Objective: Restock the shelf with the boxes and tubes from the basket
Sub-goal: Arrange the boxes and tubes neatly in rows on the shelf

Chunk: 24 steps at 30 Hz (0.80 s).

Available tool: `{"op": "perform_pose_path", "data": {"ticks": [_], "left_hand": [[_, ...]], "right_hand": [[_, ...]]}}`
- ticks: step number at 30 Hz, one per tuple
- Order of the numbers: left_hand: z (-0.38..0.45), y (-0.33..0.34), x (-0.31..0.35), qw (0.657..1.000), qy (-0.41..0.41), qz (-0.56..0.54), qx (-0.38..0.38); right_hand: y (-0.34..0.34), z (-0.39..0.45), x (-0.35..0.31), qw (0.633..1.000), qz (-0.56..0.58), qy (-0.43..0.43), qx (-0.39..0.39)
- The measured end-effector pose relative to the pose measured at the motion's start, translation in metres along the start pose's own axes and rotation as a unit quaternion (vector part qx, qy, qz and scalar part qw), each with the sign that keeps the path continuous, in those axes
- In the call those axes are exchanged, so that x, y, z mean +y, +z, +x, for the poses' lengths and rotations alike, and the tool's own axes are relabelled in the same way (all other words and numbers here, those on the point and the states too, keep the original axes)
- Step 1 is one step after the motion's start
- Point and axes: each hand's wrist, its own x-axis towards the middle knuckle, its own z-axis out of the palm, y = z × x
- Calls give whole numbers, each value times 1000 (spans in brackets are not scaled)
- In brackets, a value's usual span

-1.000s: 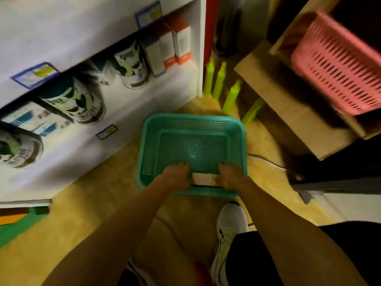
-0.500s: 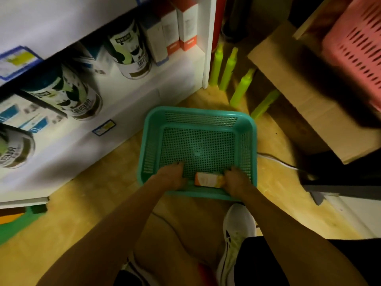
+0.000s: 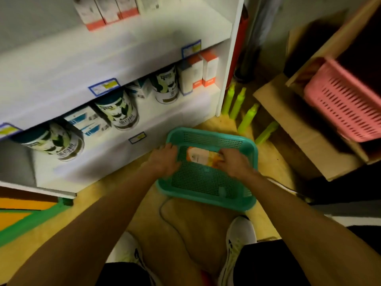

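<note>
Head view: right hand holds flat orange box over perforated basket.

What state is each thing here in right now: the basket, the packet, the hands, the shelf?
Teal basket: on the floor, almost empty.
Orange-and-white box: held over the basket.
Right hand: grips the box's right end.
Left hand: fingers at the basket's left rim; grip unclear.
Shelf: partly stocked with cans and boxes.
Pink basket: tilted, contents hidden.
</note>
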Motion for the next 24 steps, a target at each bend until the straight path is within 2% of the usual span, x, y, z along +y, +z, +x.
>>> {"op": "perform_pose_path", "data": {"ticks": [9,15,19,24], "left_hand": [[-88,-127,-18,982,-11,55,178],[-177,-221,-34,957,-36,59,281],[-237,-271,-48,937,-65,103,328],[-299,-313,-65,923,-113,117,349]], "right_hand": [[-98,-26,-103,987,63,-61,134],[-173,-78,-195,967,90,-140,192],[-217,-112,-258,949,106,-193,225],[-256,-142,-323,933,114,-225,257]]}}
